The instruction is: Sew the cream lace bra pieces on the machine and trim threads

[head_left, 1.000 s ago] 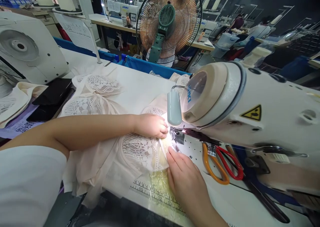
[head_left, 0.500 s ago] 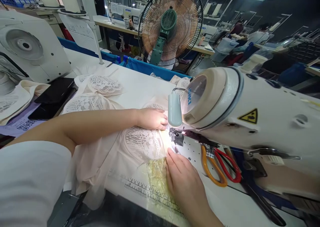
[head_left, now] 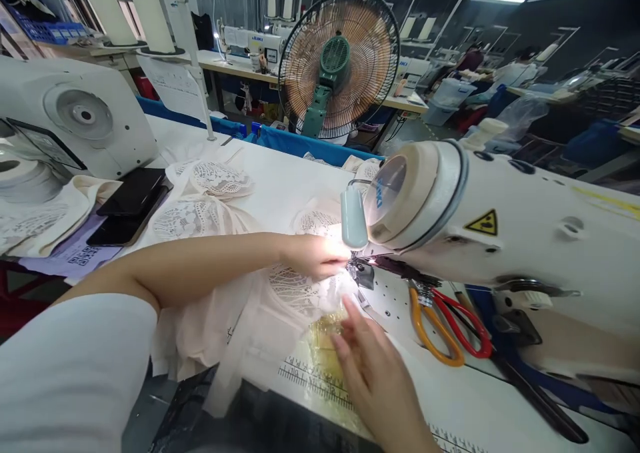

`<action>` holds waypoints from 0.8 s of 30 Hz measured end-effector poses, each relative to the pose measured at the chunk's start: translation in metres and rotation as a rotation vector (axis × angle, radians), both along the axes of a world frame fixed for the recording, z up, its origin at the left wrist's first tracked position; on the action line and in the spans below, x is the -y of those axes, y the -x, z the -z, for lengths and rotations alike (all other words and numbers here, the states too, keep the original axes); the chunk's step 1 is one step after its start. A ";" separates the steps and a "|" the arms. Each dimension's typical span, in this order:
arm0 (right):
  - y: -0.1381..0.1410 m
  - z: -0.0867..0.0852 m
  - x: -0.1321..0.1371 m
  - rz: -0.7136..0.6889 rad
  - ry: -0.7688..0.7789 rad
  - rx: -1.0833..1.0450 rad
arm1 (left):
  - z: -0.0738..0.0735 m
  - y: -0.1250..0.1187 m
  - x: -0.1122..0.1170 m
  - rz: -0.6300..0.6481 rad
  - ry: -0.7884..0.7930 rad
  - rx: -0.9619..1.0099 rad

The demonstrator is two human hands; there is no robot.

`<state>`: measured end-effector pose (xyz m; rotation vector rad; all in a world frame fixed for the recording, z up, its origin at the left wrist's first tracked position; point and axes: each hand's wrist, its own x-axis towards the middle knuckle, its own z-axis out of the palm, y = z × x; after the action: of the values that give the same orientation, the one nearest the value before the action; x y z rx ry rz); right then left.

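Observation:
My left hand (head_left: 317,256) is by the needle area of the sewing machine (head_left: 430,200), its fingers curled closed on pale lace fabric (head_left: 295,290). Bright lamp light washes out the fingertips and the cloth there. Closer to me, my right hand (head_left: 373,366) is raised just off the cloth, thumb and forefinger apart, holding nothing that I can see. Below its thumb lies a yellowish clear film (head_left: 324,350) on the table, beside a printed ruler scale (head_left: 315,380). The rest of the pale fabric hangs toward the table's front edge.
Orange-handled scissors (head_left: 437,336) and red-handled scissors (head_left: 467,326) lie right of the needle plate. More lace pieces (head_left: 200,216) and two black phones (head_left: 131,203) lie to the left. A large fan (head_left: 337,63) stands behind the table.
My right hand has come up off the fabric and its fingers have parted. My left hand has moved nearer the needle and curled. The whole view has shifted slightly.

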<state>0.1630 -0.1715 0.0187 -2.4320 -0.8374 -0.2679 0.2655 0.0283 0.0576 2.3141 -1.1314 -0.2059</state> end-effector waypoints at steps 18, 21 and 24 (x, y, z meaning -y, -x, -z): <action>-0.016 0.003 -0.001 0.098 -0.031 -0.266 | 0.023 0.038 0.015 -0.412 -0.413 0.233; -0.021 0.002 0.003 0.066 0.018 -0.263 | 0.024 0.044 0.017 -0.358 -0.461 0.364; -0.024 0.000 0.006 0.015 0.044 -0.266 | 0.022 0.049 0.019 -0.340 -0.498 0.468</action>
<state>0.1869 -0.1774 0.0190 -2.4451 -0.7124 0.0694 0.2164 0.0095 0.0354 3.0671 -0.9403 0.2214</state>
